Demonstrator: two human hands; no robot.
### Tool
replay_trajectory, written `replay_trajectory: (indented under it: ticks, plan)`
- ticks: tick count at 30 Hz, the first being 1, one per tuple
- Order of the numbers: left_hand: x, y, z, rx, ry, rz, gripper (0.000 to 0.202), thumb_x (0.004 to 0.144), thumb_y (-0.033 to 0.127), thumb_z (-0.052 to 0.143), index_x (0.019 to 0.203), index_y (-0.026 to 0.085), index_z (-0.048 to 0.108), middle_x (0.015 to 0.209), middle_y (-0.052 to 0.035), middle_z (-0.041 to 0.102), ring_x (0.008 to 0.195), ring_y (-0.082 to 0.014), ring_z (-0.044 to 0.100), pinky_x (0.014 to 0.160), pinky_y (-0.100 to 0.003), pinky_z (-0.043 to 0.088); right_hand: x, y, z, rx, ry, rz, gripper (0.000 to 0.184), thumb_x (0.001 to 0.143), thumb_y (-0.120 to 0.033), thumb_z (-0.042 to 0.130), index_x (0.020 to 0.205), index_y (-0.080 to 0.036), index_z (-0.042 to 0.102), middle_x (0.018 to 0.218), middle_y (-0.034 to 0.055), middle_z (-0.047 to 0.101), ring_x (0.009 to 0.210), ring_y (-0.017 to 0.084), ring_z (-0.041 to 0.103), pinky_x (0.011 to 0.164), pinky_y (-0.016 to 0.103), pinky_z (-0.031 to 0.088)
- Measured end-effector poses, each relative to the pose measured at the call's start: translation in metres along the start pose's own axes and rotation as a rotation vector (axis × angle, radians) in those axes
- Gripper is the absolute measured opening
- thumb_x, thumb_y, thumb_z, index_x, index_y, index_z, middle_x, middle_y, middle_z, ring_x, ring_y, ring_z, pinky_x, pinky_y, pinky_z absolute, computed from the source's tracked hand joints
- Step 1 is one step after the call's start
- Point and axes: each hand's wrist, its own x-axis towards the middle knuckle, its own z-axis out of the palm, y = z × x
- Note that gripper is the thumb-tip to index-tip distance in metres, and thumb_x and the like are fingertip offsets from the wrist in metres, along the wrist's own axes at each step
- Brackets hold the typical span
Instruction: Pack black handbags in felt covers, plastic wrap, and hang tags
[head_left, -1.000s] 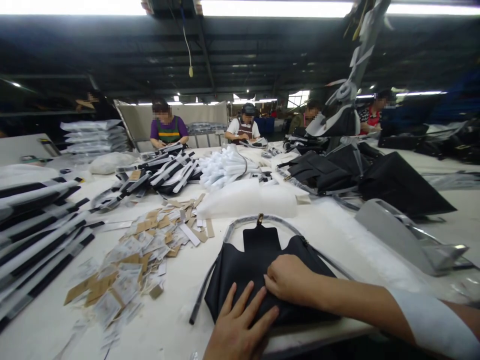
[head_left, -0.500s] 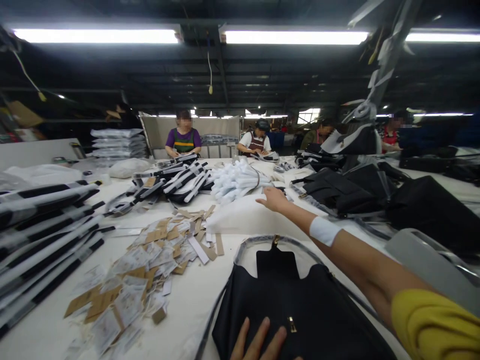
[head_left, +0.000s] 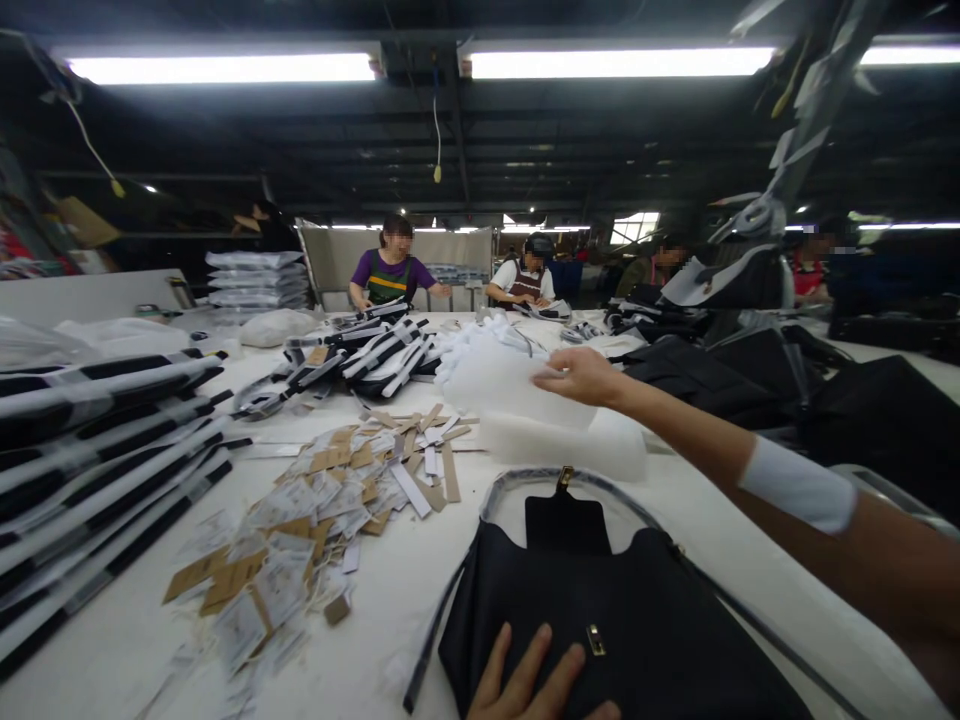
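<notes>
White table (head_left: pixel 390 610) is bearing one black bag (head_left: pixel 559 590) near its front edge; left hand (head_left: pixel 521 695), fingers apart, is resting on the bag, apparently steadying it; right hand (head_left: pixel 589 376), fingers pinching an edge, is holding a white sheet (head_left: pixel 510 385) raised, probably keeping it off the lower sheet (head_left: pixel 566 443).

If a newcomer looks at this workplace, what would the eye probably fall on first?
Probably the large black bag in front, with the left hand spread on it near a gold clasp. Just beyond, the right hand holds a thin white sheet. To the left, brown and white tags lie in a loose, scattered heap.
</notes>
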Motion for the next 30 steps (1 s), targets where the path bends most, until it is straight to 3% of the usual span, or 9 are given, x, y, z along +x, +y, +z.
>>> replay_trajectory:
  ticks: [3, 6, 9, 12, 15, 18, 21, 24, 30]
  plan:
    - [0.010, -0.014, -0.021, 0.002, -0.240, 0.187, 0.028, 0.093, 0.039, 0.062, 0.119, 0.047, 0.065, 0.123, 0.0110, 0.069, 0.113, -0.0162, 0.065, 0.123, -0.045, 0.018, -0.077, -0.005, -0.012, -0.099, 0.196, -0.322, 0.027, 0.092, -0.032, 0.051, 0.100, -0.025, 0.076, 0.114, 0.0062, 0.071, 0.108, 0.028, 0.062, 0.114, 0.056, 0.021]
    - [0.017, -0.022, -0.039, -0.005, -0.433, 0.297, 0.041, 0.096, 0.034, 0.055, 0.137, 0.041, 0.054, 0.135, 0.0042, 0.062, 0.127, -0.0208, 0.056, 0.122, -0.047, 0.016, -0.157, -0.021, 0.004, -0.179, 0.216, -0.512, 0.029, 0.081, -0.014, 0.056, 0.101, -0.025, 0.074, 0.125, 0.0084, 0.067, 0.118, 0.033, 0.058, 0.117, 0.066, 0.005]
    - [0.025, -0.018, -0.053, -0.095, -0.625, 0.206, 0.050, 0.095, 0.038, 0.054, 0.144, 0.037, 0.045, 0.148, -0.0006, 0.051, 0.134, -0.0266, 0.048, 0.117, -0.051, 0.029, -0.216, -0.037, 0.036, -0.104, 0.129, -0.520, 0.031, 0.077, -0.011, 0.056, 0.101, -0.021, 0.073, 0.129, 0.0090, 0.066, 0.128, 0.033, 0.052, 0.122, 0.062, 0.004]
    - [0.036, -0.011, -0.063, -0.200, -0.840, 0.071, 0.056, 0.095, 0.033, 0.053, 0.148, 0.039, 0.036, 0.155, -0.0006, 0.040, 0.141, -0.0290, 0.039, 0.112, -0.056, 0.036, -0.250, -0.045, 0.063, -0.034, 0.077, -0.497, 0.031, 0.079, -0.013, 0.056, 0.106, -0.017, 0.072, 0.130, 0.0110, 0.065, 0.133, 0.033, 0.048, 0.123, 0.060, 0.006]
    - [0.045, -0.008, -0.068, -0.266, -0.936, 0.008, 0.058, 0.096, 0.026, 0.050, 0.150, 0.039, 0.033, 0.157, 0.0002, 0.036, 0.144, -0.0286, 0.033, 0.114, -0.060, 0.031, -0.264, -0.044, 0.077, -0.005, -0.007, -0.475, 0.039, 0.083, -0.014, 0.054, 0.120, -0.014, 0.067, 0.131, 0.0149, 0.063, 0.126, 0.034, 0.054, 0.117, 0.062, 0.023]
    - [0.048, -0.008, -0.069, -0.308, -0.962, -0.010, 0.059, 0.094, 0.024, 0.051, 0.149, 0.037, 0.035, 0.158, -0.0001, 0.035, 0.144, -0.0298, 0.032, 0.115, -0.061, 0.028, -0.268, -0.041, 0.081, 0.037, -0.145, -0.466, 0.056, 0.084, -0.011, 0.050, 0.140, -0.018, 0.053, 0.148, 0.0139, 0.048, 0.128, 0.033, 0.053, 0.106, 0.054, 0.043]
    - [0.047, -0.007, -0.069, -0.336, -0.977, -0.041, 0.058, 0.092, 0.025, 0.056, 0.147, 0.034, 0.041, 0.151, -0.0022, 0.046, 0.137, -0.0299, 0.043, 0.113, -0.056, 0.033, -0.267, -0.038, 0.082, 0.112, -0.247, -0.511, 0.063, 0.084, -0.013, 0.052, 0.145, -0.031, 0.047, 0.156, 0.0075, 0.037, 0.140, 0.034, 0.040, 0.111, 0.060, 0.032]
    - [0.045, -0.005, -0.070, -0.341, -0.993, -0.089, 0.054, 0.091, 0.025, 0.056, 0.144, 0.034, 0.046, 0.137, -0.0033, 0.060, 0.121, -0.0262, 0.058, 0.102, -0.045, 0.047, -0.262, -0.032, 0.080, 0.188, -0.303, -0.548, 0.063, 0.085, -0.014, 0.053, 0.144, -0.034, 0.047, 0.155, 0.0064, 0.040, 0.143, 0.033, 0.033, 0.115, 0.065, 0.018]
    - [0.044, -0.005, -0.068, -0.325, -0.959, -0.070, 0.054, 0.091, 0.023, 0.056, 0.143, 0.034, 0.046, 0.129, -0.0048, 0.065, 0.114, -0.0244, 0.062, 0.098, -0.042, 0.048, -0.251, -0.020, 0.083, 0.252, -0.381, -0.568, 0.070, 0.080, -0.014, 0.054, 0.147, -0.034, 0.044, 0.157, 0.0070, 0.035, 0.145, 0.035, 0.029, 0.112, 0.069, 0.019]
